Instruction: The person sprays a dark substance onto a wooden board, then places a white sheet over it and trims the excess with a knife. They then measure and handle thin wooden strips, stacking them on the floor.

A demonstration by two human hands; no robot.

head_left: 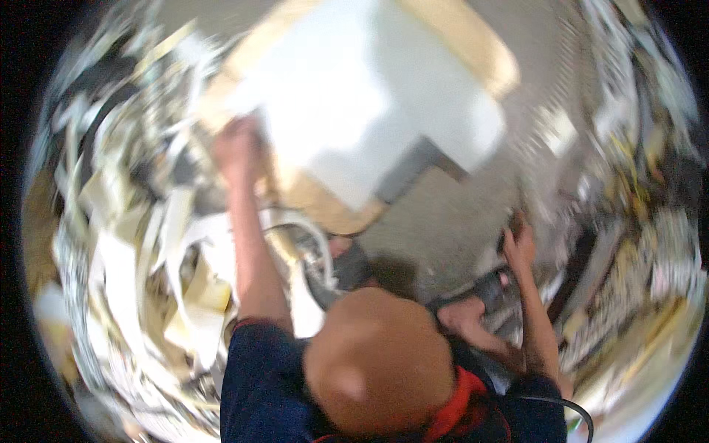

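White sheet [332, 103]: lying flat on top of a tan board [325, 207], out in front of the person, with a notched corner on the near side.
How it handles: my guess is light and fairly stiff, maybe a bit slick on that bright face. Corners look like the part that'd dent or snap first, but it's too blurry to name the material.
Where to grab: I'd go for the long side edges, flat palm underneath, and stay off the narrow bits by the notch.
Left hand [240, 151]: right at the left edge of the sheet and board. Fingers are a smear, so can't tell if they're gripping or just pressing.
Right hand [521, 244]: low on the right, well apart from the sheet, seemingly half curled by a small dark thing [508, 242]. Can't tell if it's actually held.
Grey piece [413, 168]: peeking out by the notch.
Floor [436, 210]: dull grey, looks hard.
Room: pale scraps [122, 251] heaped on the left, more mixed scraps [635, 273] along the right, person's foot [461, 316] in between.
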